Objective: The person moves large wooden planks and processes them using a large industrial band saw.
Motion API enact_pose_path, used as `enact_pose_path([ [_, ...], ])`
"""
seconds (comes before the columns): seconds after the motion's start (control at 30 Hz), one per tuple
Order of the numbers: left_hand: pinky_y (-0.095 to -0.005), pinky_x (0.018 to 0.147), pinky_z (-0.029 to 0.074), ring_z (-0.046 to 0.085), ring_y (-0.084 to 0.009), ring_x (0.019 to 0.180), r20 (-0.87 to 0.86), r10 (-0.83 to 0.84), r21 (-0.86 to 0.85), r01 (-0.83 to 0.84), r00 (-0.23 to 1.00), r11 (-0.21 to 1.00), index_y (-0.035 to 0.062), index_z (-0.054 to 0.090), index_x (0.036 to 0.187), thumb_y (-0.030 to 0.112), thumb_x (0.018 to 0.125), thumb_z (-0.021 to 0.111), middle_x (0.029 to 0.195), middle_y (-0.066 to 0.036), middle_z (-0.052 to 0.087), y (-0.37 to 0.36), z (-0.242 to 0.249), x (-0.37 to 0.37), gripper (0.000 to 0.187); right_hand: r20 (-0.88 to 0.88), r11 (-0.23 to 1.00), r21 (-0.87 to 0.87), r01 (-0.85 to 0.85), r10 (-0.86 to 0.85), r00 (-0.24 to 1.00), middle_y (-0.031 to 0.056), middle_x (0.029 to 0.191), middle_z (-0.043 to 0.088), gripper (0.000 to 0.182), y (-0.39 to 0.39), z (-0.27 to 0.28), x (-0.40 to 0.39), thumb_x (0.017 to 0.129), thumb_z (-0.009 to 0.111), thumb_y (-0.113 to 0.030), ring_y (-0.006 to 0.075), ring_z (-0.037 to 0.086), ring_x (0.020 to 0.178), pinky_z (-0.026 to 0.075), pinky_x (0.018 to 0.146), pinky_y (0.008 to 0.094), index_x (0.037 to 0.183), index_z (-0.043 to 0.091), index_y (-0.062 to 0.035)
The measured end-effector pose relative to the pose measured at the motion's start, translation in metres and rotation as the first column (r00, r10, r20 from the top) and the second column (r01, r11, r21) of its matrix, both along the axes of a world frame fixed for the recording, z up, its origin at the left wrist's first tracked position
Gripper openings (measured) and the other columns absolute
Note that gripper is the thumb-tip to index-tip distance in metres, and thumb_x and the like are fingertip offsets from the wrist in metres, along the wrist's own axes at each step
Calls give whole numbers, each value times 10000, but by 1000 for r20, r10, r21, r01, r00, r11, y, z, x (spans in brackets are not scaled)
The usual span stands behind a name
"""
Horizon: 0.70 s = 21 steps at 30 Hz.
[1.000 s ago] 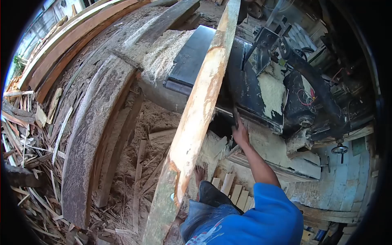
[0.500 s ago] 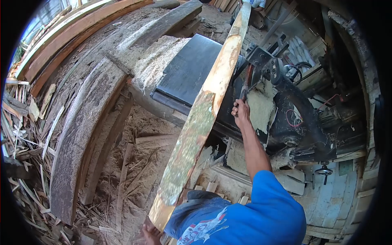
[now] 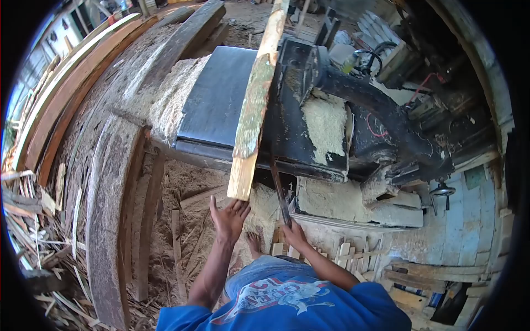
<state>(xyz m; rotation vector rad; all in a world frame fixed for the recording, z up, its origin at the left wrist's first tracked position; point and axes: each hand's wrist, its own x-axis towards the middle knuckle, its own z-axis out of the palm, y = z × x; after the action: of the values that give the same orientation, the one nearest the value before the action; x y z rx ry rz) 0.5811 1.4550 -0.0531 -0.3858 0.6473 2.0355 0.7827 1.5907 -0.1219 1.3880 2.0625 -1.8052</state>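
Observation:
A long plank (image 3: 254, 124) with bark along its face lies across the dark metal machine table (image 3: 215, 99). Its pale sawn end points towards me. My left hand (image 3: 228, 219) is palm up with the thumb and fingers spread, fingertips right at the underside of that end. Wrapped round the near end of a long dark bar (image 3: 280, 193) is my right hand (image 3: 295, 234), to the right of the plank. The bar runs from the hand up towards the table, close alongside the plank.
Thick beams (image 3: 110, 220) lie to the left, with sawdust and wood scraps (image 3: 41, 220) around them. A curved machine arm (image 3: 364, 91) stands at the right, near a handwheel (image 3: 443, 189). My bare foot (image 3: 254, 243) shows below the machine.
The plank has slid away from me over the machine table, its near end now further forward. My left hand followed and opened under it. My right hand has come back towards my body.

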Motion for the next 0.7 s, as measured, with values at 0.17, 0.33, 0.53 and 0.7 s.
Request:
enact_pose_path([
  [0.17,-461,1097,151,119,-375,1336,-18,37,35,-36,999,999,-130,35,1349,757,767,279,1406,-325,73,82,7,-56,1088,-130,974,175,141,-119,984,34,615,526,274,-31,-3,116,776,547,-211,111,483,487,393,445,275,968,534,-15],
  [0.33,-417,800,416,495,-292,811,-314,-10,-396,-122,949,910,-35,455,1025,748,785,286,882,-186,499,97,-82,-143,837,-50,851,137,508,-506,861,20,579,499,233,-42,14,161,770,544,-154,123,484,485,399,454,258,963,527,-26],
  [0.53,-322,389,350,328,-155,372,-623,-430,-568,1,653,823,99,499,813,580,860,422,478,2,346,16,-92,-92,489,-144,446,621,644,-743,654,102,650,579,232,-16,-31,216,769,556,-176,212,569,581,450,570,353,923,533,-4],
  [0.7,-321,391,371,445,-199,405,-324,-843,-903,125,431,411,96,539,606,674,807,408,487,-27,454,-201,-242,14,625,74,473,513,716,-856,512,178,843,641,351,57,-8,239,746,563,-289,337,613,838,455,774,442,995,586,-43],
])
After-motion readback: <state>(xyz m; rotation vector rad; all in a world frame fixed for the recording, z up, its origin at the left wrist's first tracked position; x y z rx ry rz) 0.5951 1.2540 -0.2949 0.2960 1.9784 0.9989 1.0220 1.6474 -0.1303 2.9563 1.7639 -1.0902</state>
